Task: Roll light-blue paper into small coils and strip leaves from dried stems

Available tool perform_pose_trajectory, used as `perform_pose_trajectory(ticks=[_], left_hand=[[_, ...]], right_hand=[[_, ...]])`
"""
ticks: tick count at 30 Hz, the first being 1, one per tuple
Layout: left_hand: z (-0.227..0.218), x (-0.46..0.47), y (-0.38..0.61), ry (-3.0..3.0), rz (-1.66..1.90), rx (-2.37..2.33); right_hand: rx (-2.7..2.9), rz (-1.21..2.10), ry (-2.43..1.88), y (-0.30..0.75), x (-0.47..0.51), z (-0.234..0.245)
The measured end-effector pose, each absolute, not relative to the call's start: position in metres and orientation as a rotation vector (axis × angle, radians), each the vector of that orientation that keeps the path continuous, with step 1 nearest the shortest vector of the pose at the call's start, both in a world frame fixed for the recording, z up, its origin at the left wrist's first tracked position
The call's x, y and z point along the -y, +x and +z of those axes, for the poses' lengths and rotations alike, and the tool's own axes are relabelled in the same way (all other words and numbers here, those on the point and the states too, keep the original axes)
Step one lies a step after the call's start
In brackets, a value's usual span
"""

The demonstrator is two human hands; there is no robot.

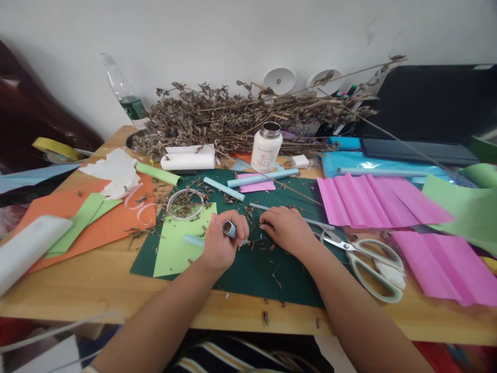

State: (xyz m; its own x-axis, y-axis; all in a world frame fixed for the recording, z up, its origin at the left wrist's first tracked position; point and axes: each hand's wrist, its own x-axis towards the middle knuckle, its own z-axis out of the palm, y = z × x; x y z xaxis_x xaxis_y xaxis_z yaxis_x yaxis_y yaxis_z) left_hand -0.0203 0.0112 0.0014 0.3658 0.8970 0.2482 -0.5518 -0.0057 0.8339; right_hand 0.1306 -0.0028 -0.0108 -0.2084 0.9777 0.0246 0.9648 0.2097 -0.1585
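My left hand (222, 242) is curled round a light blue rolled paper tube (230, 228), whose open end shows dried bits inside. My right hand (283, 228) rests palm down on the dark green cutting mat (248, 269), its fingertips pinched among dried plant crumbs (259, 242) just right of the tube. A light green paper sheet (174, 243) lies under my left hand's far side. Two more blue paper tubes (262, 177) lie further back on the mat.
A heap of dried branches (248, 116) runs along the back. A white bottle (266, 147) stands before it. Scissors (368, 259) lie right of my right hand, with pleated pink paper (373, 199) beyond. A tape ring (185, 203), orange paper (112, 223) and tissue (112, 171) sit left.
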Motion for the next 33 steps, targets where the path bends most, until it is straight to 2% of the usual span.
perform_pose_trajectory(ticks=[4,9,13,17,25,33], left_hand=[[0.002,-0.013,-0.02,1.074,1.201,-0.435],[0.001,-0.014,-0.024,1.241,1.201,-0.534],[0.003,-0.015,-0.027,1.57,0.959,-0.79],[0.008,-0.014,-0.026,1.759,0.791,-0.844],[0.009,-0.017,-0.026,1.488,0.876,-0.755],[0.009,-0.017,-0.024,1.548,0.789,-0.822]], right_hand=[[2.304,0.202,-1.853,0.131,0.001,-0.011],[1.79,0.74,-1.473,0.138,0.008,-0.001],[1.385,1.052,-1.029,0.138,0.016,0.003],[1.243,1.277,-0.831,0.132,0.018,0.0],[1.247,1.36,-0.854,0.13,0.018,-0.007],[1.271,1.289,-0.967,0.128,0.016,-0.006]])
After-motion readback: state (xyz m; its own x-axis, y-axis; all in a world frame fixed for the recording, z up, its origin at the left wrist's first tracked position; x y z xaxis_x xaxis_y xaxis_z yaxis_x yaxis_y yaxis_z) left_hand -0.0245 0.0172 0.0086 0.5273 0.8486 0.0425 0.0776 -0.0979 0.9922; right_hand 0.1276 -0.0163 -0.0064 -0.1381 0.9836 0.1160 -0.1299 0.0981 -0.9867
